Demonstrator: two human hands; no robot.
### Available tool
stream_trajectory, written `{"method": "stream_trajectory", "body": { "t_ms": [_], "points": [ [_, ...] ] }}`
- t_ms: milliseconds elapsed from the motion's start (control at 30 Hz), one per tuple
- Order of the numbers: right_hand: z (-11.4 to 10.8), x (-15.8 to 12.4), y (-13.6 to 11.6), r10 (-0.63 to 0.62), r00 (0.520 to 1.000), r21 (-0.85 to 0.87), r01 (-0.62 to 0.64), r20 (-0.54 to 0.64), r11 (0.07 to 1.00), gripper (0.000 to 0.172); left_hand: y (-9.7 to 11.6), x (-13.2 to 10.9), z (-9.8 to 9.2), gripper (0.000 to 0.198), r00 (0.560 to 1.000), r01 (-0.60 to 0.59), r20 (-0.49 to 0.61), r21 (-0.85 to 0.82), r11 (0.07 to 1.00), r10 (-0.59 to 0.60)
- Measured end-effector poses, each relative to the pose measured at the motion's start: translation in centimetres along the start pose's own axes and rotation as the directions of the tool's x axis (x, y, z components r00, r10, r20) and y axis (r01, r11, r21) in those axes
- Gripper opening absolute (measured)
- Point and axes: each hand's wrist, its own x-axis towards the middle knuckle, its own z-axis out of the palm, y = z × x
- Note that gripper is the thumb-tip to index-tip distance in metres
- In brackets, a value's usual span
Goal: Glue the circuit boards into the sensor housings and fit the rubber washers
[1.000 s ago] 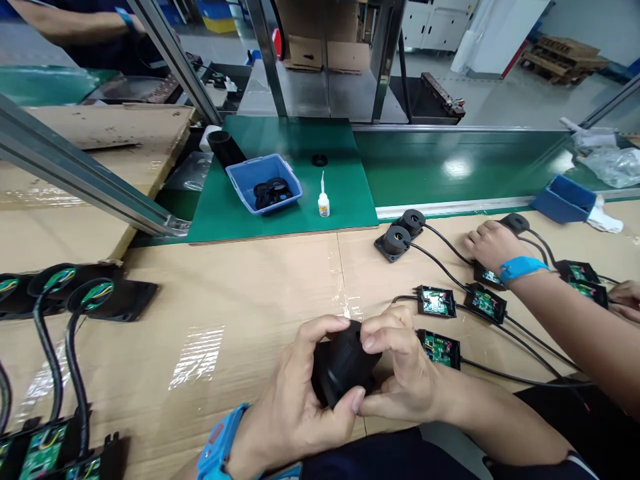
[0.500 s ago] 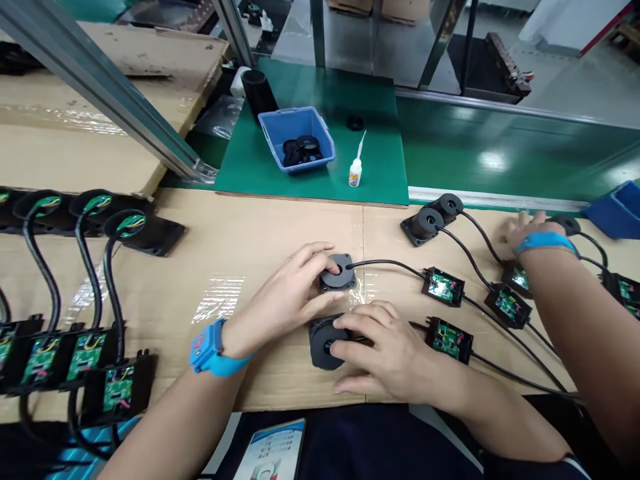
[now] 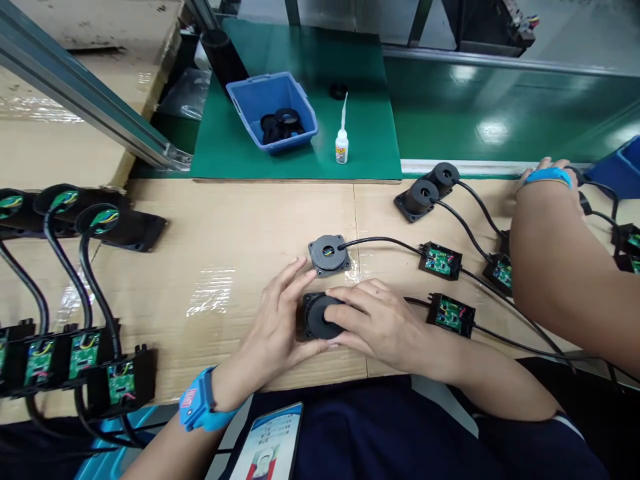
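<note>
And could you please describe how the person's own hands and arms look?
The left hand, ungloved, wears a blue wrist strap with a boxy, red-labelled unit; the right hand is bare. That arm's navy sleeve has a pale edge.

The nearest flanged housing (image 3: 320, 321) is made of matt black plastic. The worktop (image 3: 250, 213) is faced with smooth cardboard, crossed by glossy clear tape (image 3: 213, 292).

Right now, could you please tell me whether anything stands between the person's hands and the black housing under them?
Nothing visible does: the right hand reaches over the black housing, and the left hand is at its left side. Another round housing sits just beyond, not between.
</note>
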Motion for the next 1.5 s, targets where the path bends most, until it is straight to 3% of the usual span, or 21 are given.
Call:
{"method": "stream_trajectory", "body": {
  "t_ms": [100, 200, 300, 367, 433, 533, 633, 800, 900, 967, 1033, 1100, 1167, 1233, 1333, 1433, 1500],
  "points": [
    [-1.9, -0.2, 0.4, 0.027, 0.999, 0.014, -0.026, -0.036, 1.0, 0.033, 0.0, 0.3, 0.1, 0.098, 0.997, 0.009, 0.074, 0.112, 0.994, -0.018],
    [-4.6, -1.1, 1.3, 0.126, 0.99, -0.063, -0.13, -0.065, 0.99, 0.061, -0.6, 0.7, -0.2, 0.099, 0.987, -0.005, 0.157, 0.151, 0.989, -0.019],
    [-6.0, -2.3, 2.4, 0.237, 0.971, -0.16, -0.232, 0.014, 0.959, 0.084, -1.5, 1.5, -0.4, 0.102, 0.978, -0.007, 0.206, 0.139, 0.99, -0.022],
    [-6.0, -2.8, 3.3, 0.296, 0.953, -0.232, -0.274, 0.066, 0.933, 0.075, -2.2, 2.3, -0.3, 0.102, 0.977, 0.012, 0.212, 0.111, 0.994, -0.035],
    [-5.5, -3.0, 4.1, 0.34, 0.937, -0.312, -0.3, 0.081, 0.902, 0.05, -2.7, 3.5, -0.2, 0.102, 0.978, 0.036, 0.202, 0.073, 0.997, -0.05],
    [-4.9, -2.8, 5.3, 0.372, 0.928, -0.388, -0.333, 0.027, 0.859, 0.02, -3.6, 5.9, -0.2, 0.102, 0.975, 0.039, 0.219, -0.004, 0.999, -0.037],
    [-4.7, -2.8, 6.5, 0.385, 0.92, -0.436, -0.375, -0.07, 0.818, 0.006, -4.6, 9.2, -0.1, 0.103, 0.963, -0.009, 0.269, -0.066, 0.998, 0.027],
    [-4.7, -2.8, 7.7, 0.359, 0.899, -0.524, -0.437, -0.25, 0.731, 0.015, -4.9, 14.6, 0.4, 0.105, 0.962, -0.078, 0.259, -0.043, 0.996, 0.086],
    [-4.7, -2.5, 7.1, 0.251, 0.908, -0.556, -0.406, -0.335, 0.726, 0.026, -3.4, 15.1, 0.3, 0.109, 0.979, -0.058, 0.197, 0.059, 0.997, 0.046],
    [-4.6, -2.3, 6.4, 0.127, 0.909, -0.573, -0.354, -0.398, 0.739, 0.027, -2.1, 13.4, -0.5, 0.11, 0.989, -0.043, 0.148, 0.135, 0.99, 0.023],
    [-4.5, -1.8, 5.4, 0.018, 0.91, -0.531, -0.258, -0.415, 0.807, 0.023, -1.1, 10.0, -1.9, 0.104, 0.995, -0.022, 0.101, 0.203, 0.979, 0.001],
    [-4.2, -1.2, 4.1, -0.069, 0.92, -0.423, -0.11, -0.386, 0.899, 0.017, -0.7, 5.2, -3.9, 0.09, 0.998, 0.053, 0.02, 0.269, 0.962, -0.06],
    [-3.6, -0.6, 2.4, -0.128, 0.933, -0.27, 0.035, -0.336, 0.962, 0.011, -0.8, -0.4, -6.4, 0.075, 0.978, 0.202, -0.109, 0.323, 0.924, -0.176],
    [-2.6, 0.0, 0.5, -0.129, 0.959, -0.062, 0.117, -0.254, 0.991, 0.01, -1.4, -6.1, -8.9, 0.062, 0.905, 0.408, -0.275, 0.349, 0.844, -0.324],
    [0.0, 0.2, -2.7, -0.052, 0.998, 0.359, 0.062, -0.038, 0.931, 0.007, -2.0, -13.7, -11.7, 0.047, 0.71, 0.689, -0.474, 0.317, 0.652, -0.52],
    [4.2, -0.2, -6.1, -0.016, 0.967, 0.68, -0.166, 0.253, 0.714, 0.011, -1.6, -19.2, -12.3, 0.047, 0.55, 0.83, -0.514, 0.252, 0.497, -0.658],
    [7.7, -0.1, -8.5, -0.02, 0.893, 0.766, -0.374, 0.449, 0.522, 0.031, -1.0, -21.5, -11.7, 0.05, 0.493, 0.868, -0.485, 0.215, 0.448, -0.722]
  ]
}}
